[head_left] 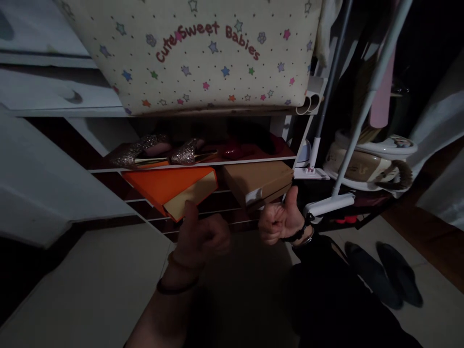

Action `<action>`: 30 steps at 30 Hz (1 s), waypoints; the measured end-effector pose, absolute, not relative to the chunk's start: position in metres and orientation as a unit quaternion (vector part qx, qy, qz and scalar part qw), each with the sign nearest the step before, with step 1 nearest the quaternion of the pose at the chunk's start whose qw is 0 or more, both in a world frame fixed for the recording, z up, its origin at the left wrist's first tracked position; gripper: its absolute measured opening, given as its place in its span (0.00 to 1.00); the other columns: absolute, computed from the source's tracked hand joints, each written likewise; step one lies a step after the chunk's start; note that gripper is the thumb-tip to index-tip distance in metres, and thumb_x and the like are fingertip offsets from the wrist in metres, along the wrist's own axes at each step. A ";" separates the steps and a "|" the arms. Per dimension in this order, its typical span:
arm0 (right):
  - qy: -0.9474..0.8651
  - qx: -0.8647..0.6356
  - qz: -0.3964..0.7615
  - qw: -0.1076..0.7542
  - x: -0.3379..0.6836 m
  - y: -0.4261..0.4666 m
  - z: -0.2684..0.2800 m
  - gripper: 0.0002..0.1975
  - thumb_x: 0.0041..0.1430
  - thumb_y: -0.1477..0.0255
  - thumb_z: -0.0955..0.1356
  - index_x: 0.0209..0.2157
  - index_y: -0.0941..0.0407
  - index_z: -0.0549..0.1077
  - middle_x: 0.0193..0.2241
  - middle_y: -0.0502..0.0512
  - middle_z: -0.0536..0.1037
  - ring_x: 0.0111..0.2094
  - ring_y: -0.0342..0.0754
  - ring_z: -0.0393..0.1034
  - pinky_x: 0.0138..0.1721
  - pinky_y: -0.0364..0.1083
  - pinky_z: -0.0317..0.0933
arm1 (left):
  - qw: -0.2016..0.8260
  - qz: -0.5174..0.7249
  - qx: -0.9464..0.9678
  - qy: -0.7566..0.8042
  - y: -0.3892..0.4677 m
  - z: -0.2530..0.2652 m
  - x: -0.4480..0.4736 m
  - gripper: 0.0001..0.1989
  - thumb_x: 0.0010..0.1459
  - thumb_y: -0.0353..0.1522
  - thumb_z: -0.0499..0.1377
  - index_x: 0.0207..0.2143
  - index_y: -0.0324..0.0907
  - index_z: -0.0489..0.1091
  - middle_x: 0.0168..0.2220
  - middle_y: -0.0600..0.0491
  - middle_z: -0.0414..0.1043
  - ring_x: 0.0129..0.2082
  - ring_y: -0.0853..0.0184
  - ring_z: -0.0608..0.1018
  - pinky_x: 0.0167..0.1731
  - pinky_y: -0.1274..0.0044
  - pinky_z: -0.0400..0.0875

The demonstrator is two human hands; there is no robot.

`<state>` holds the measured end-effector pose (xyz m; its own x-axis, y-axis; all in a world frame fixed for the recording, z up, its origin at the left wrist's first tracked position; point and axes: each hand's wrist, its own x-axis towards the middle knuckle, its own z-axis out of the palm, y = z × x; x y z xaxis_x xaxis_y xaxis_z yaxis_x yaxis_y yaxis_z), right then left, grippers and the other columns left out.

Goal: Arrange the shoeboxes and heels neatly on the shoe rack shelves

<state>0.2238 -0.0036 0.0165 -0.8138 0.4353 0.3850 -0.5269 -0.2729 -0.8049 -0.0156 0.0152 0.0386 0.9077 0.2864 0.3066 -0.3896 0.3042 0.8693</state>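
My left hand [206,233] hovers in front of an orange box [170,186] with a pale yellow side, its fingers curled in and its thumb pointing up. To its right, my right hand [281,220] makes the same thumb-up fist, just in front of a brown cardboard box [259,179] with a white label. I see nothing inside either fist. Both boxes rest on a lower level of a shoe rack [232,163]. On the board above them stand glittery heeled shoes [145,149] and a shiny dark red shoe [234,151].
A star-printed fabric bin [213,58] sits on top of the rack. To the right are a white squeegee-type mop [329,205], another flat mop [311,173] and a beige-and-white plastic potty [357,162]. Dark slippers [384,273] lie on the tiled floor [94,290].
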 end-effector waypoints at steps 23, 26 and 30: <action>-0.511 0.073 0.798 0.310 0.227 -0.008 0.023 0.49 0.45 0.23 0.44 0.20 0.55 0.64 0.13 0.41 0.53 0.14 0.37 0.42 0.15 0.41 0.38 | 0.800 0.226 0.552 -0.063 0.015 0.033 -0.017 0.43 0.50 0.74 0.31 0.15 0.45 0.51 0.10 0.57 0.43 0.10 0.74 0.48 0.13 0.76 0.41; -0.514 0.055 0.800 0.304 0.227 -0.008 0.021 0.49 0.43 0.22 0.44 0.20 0.54 0.64 0.13 0.40 0.52 0.15 0.37 0.42 0.15 0.41 0.39 | 0.799 0.216 0.555 -0.083 0.015 0.034 -0.015 0.43 0.48 0.74 0.32 0.15 0.45 0.51 0.10 0.57 0.44 0.10 0.74 0.49 0.13 0.76 0.42; -0.517 0.057 0.799 0.300 0.225 -0.010 0.022 0.50 0.41 0.22 0.43 0.19 0.54 0.63 0.12 0.40 0.51 0.14 0.37 0.42 0.15 0.41 0.39 | 0.797 0.216 0.556 -0.096 0.014 0.036 -0.013 0.43 0.48 0.74 0.31 0.15 0.45 0.52 0.10 0.57 0.44 0.10 0.73 0.50 0.13 0.76 0.42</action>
<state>0.2250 -0.0096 0.0220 -0.8131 0.4207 0.4022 -0.5393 -0.2845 -0.7926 -0.0134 0.0144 0.0361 0.8880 0.2383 0.3931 -0.4513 0.2892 0.8442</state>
